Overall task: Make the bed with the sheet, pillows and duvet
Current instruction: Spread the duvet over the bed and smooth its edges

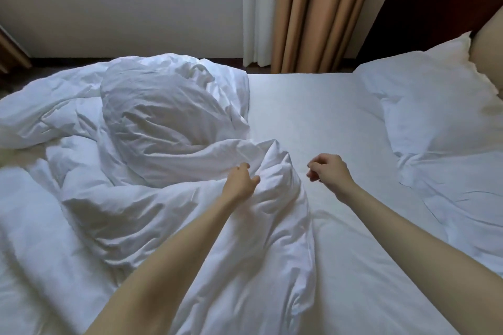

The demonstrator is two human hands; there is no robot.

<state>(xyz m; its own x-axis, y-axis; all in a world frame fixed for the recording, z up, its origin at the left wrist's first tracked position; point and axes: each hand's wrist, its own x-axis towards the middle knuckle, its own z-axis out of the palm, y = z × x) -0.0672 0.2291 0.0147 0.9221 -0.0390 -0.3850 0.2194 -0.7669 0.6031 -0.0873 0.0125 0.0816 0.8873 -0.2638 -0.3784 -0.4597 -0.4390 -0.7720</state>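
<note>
A white duvet (130, 215) lies crumpled over the left half of the bed. A rumpled white pillow (160, 114) sits on top of it. My left hand (241, 181) grips a raised fold of the duvet near the bed's middle. My right hand (328, 170) hovers just right of that fold with its fingers loosely curled and nothing in them. The white sheet (313, 117) lies flat and smooth over the right half of the mattress. Two white pillows lie at the right, one (424, 95) against the headboard's far end and one (462, 193) nearer me.
A padded beige headboard (488, 46) stands at the right edge. Tan curtains (321, 11) and a white sheer curtain (258, 8) hang beyond the bed's far side. A pale wall (119, 3) runs behind the duvet.
</note>
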